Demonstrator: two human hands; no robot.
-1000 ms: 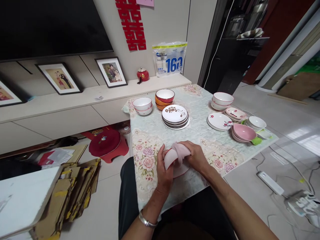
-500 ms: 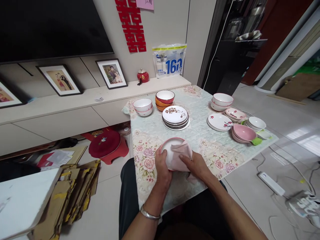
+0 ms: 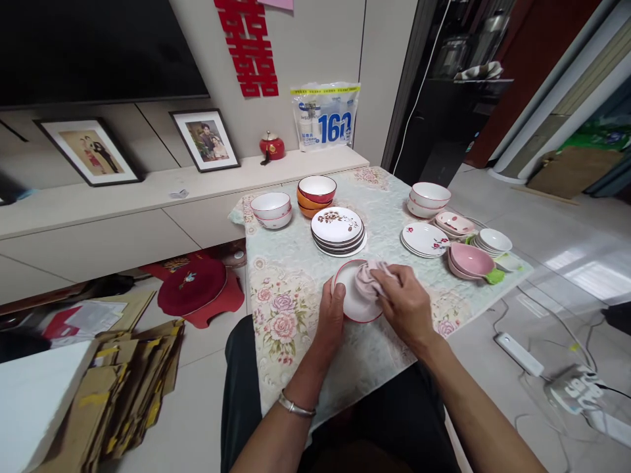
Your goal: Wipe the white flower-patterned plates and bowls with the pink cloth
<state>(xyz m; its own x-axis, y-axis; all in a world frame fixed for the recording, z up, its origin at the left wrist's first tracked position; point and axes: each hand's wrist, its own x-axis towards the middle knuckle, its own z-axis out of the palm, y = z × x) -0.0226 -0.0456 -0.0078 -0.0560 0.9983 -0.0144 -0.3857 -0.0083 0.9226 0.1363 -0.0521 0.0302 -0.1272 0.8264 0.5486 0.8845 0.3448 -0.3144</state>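
Note:
My left hand (image 3: 331, 314) grips the left rim of a white bowl (image 3: 355, 305) with a red edge, its inside facing me. A crumpled pale pink cloth (image 3: 371, 279) is bunched in my right hand (image 3: 404, 299) and pressed against the upper right of the bowl's inside. Just beyond the bowl stands a stack of brown-patterned plates (image 3: 338, 226). Two white bowls (image 3: 271, 209) are stacked to the left of it, beside orange and red bowls (image 3: 317, 194).
On the right of the flowered tablecloth (image 3: 296, 282) are white bowls (image 3: 428, 197), flower-patterned plates (image 3: 424, 238), pink dishes (image 3: 470, 261) and small white bowls (image 3: 494, 240). Left are a red stool (image 3: 194, 289) and flattened cardboard (image 3: 118, 394). Behind stands a low cabinet (image 3: 197, 197).
The cloth, spread over the bowl's right side before, is now bunched up in my right hand, which has risen and moved right. The bowl is tilted differently. The view has shifted slightly right.

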